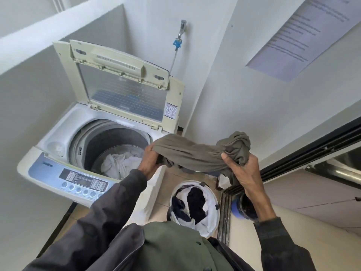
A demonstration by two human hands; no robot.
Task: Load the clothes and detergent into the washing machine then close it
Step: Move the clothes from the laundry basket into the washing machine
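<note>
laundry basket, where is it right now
In the head view the laundry basket stands on the floor at lower centre, just right of the washing machine and below the olive garment held in both hands.

Wall tap (pixel 182 26) with blue hose fitting (pixel 177 43), printed notice (pixel 304 34), sliding-door track (pixel 224 214)

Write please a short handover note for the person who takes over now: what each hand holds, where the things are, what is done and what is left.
Left hand and right hand both grip one olive-grey garment, stretched between them, beside the drum opening.
Washing machine: lid is up; white laundry lies in the drum.
Laundry basket on the floor holds dark and white clothes.
Done: some clothes loaded.
Left: drop this garment in, empty the basket, add detergent (none clearly visible), close the lid.
</note>
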